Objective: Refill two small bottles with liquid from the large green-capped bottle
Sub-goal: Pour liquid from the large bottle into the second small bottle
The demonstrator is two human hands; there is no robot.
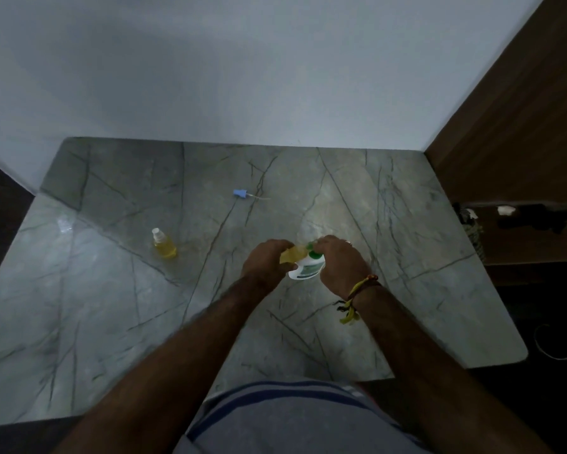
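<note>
My left hand (265, 261) grips a small bottle of yellow liquid (293, 253), tilted toward the large white bottle (306, 267). That large bottle has a green cap (312, 250) and stands on the marble table (111, 306). My right hand (339, 261) is closed around its cap and right side. A second small bottle (165, 243) with yellow liquid and a clear top stands upright to the left, apart from both hands. A blue spray cap with a thin tube (243, 194) lies on the table farther back.
A white wall rises behind the table and a brown wooden panel (505, 126) stands at the right. Dark floor with clutter (521, 217) lies beyond the table's right edge. A thread band (357, 296) hangs on my right wrist.
</note>
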